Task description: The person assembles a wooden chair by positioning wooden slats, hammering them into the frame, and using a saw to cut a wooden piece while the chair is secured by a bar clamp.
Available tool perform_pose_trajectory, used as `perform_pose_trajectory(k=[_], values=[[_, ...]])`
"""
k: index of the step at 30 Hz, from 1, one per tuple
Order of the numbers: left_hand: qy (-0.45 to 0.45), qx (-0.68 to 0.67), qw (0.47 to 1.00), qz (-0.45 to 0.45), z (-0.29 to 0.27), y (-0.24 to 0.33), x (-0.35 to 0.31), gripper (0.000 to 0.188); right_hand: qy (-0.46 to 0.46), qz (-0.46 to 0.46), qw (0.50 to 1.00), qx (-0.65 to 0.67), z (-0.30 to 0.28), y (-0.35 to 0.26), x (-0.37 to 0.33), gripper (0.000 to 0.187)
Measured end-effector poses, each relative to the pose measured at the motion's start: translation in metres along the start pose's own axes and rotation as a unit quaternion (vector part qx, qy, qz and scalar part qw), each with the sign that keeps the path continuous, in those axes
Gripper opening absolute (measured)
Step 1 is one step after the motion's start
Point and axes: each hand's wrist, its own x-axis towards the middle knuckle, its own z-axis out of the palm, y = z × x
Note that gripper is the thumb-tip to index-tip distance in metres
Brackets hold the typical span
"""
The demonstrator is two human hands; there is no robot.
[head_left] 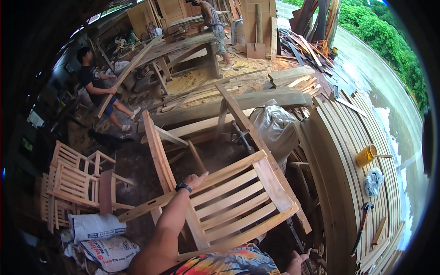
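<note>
A slatted wooden chair back point(238, 198), made of pale wood, lies tilted across wooden supports in front of me. My left hand point(196, 180), with a dark watch at the wrist, grips its far side rail. Low at the right, my right hand point(298, 262) has its fingers apart, close to the dark bar of a clamp point(295, 236). That hand is partly cut off by the lower edge. A second clamp point(242, 137) sits beyond the chair back, against a long wooden beam point(250, 126).
Stacked chair frames point(75, 183) and filled sacks point(110, 253) stand at the left. Long boards point(339, 137) at the right bear a hammer point(362, 228), a yellow jar point(366, 156) and a plastic bag point(374, 182). One person point(96, 80) holds a plank; another point(213, 23) stands by a workbench point(183, 50).
</note>
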Motion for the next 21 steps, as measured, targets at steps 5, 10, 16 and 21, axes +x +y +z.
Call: perform_pose_trajectory(k=[5, 10, 16, 21], values=[[-0.044, -0.013, 0.999, -0.008, -0.004, 0.012, -0.014, 0.109, 0.092, 0.024, 0.993, 0.063, -0.011, -0.005, 0.034, 0.039], [-0.040, 0.006, 0.999, 0.008, 0.002, 0.013, -0.003, 0.111, 0.129, 0.009, 0.992, -0.009, -0.018, -0.012, 0.057, 0.025], [0.002, 0.039, 0.999, 0.001, 0.012, -0.002, -0.004, 0.112, 0.111, 0.042, 0.992, 0.048, -0.013, -0.010, 0.039, 0.020], [0.034, 0.053, 0.998, 0.003, 0.021, -0.005, -0.010, 0.111, 0.127, 0.020, 0.989, 0.073, -0.004, -0.020, 0.005, 0.018]])
